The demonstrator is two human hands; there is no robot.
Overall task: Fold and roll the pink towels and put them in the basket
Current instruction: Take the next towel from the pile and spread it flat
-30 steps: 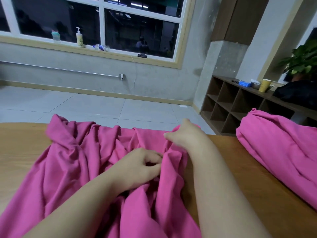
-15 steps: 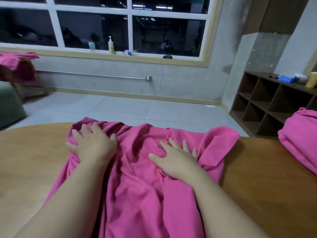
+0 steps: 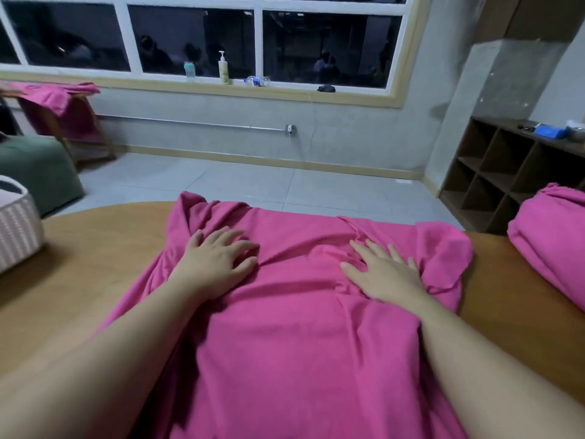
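A large pink towel point(image 3: 304, 327) lies spread and wrinkled over the wooden table point(image 3: 104, 242) in front of me. My left hand point(image 3: 218, 261) presses flat on its left part with fingers spread. On the right part, near a bunched corner, my right hand point(image 3: 383, 270) lies flat with straight fingers. A second pink towel point(image 3: 550, 236) sits heaped at the table's right edge. A pale woven basket point(image 3: 15, 226) stands at the table's far left, only partly in view.
Beyond the table is a tiled floor, a windowsill with bottles point(image 3: 223, 68), and a cubby shelf point(image 3: 503, 179) at the right. More pink cloth point(image 3: 57, 99) hangs over a wooden stand at the back left, beside a green seat point(image 3: 34, 166).
Both hands let go of the bunched cloth, then moved apart and flattened on the towel, which is now spread wider. The view has swung left, bringing the basket into sight.
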